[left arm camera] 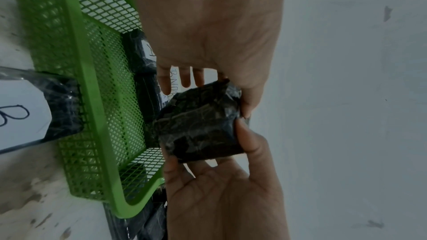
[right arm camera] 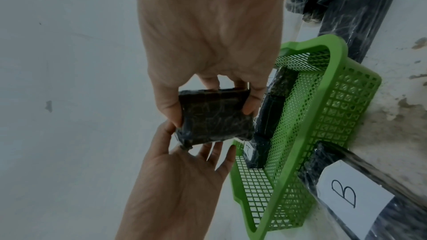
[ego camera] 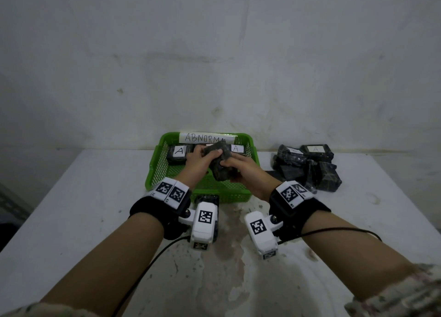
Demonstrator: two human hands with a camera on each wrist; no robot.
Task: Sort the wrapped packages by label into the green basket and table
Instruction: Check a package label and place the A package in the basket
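Both hands hold one black wrapped package (ego camera: 220, 165) above the green basket (ego camera: 156, 171). No label shows on the package (left arm camera: 201, 125) in any view. My left hand (ego camera: 205, 156) holds its upper left part, thumb on one edge and fingers (left arm camera: 186, 78) behind it. Gripping its lower right side is my right hand (ego camera: 230, 171), whose thumb and fingers clamp opposite edges of the package (right arm camera: 215, 118). The basket carries a strip reading ABNORMAL (ego camera: 205, 137). Inside it lie black packages labelled A (ego camera: 179, 152) (ego camera: 236, 149).
A pile of black wrapped packages (ego camera: 307, 167) lies on the white table (ego camera: 83, 209) right of the basket, one with an A label (ego camera: 315, 149). A package labelled B (right arm camera: 346, 192) lies against the basket's near wall. A grey wall stands right behind the table.
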